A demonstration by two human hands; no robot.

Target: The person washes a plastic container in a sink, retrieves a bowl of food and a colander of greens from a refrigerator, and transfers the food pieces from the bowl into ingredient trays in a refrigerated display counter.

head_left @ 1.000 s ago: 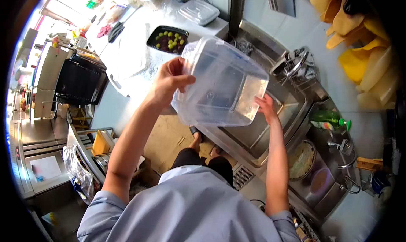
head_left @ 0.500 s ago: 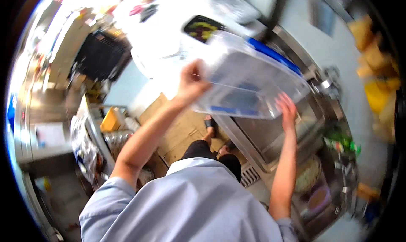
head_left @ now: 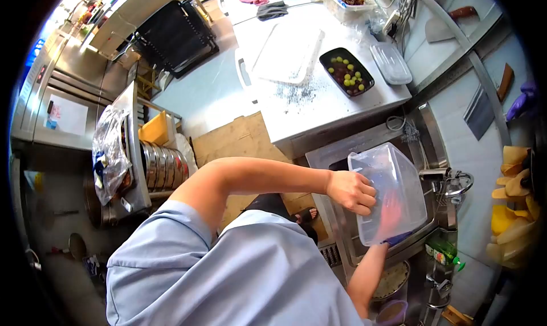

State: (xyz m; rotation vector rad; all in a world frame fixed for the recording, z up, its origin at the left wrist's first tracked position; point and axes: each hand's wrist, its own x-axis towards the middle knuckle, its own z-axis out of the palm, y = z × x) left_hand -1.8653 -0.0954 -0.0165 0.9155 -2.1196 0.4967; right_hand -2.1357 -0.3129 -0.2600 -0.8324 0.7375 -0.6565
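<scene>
One faucet (head_left: 436, 174) just beside clear bin (head_left: 401, 178); green bottle (head_left: 441, 251) near.

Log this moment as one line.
Left hand: closed on rim of clear tub | right hand: blurred, seen through tub wall | clear tub: tilted, over sink
</scene>
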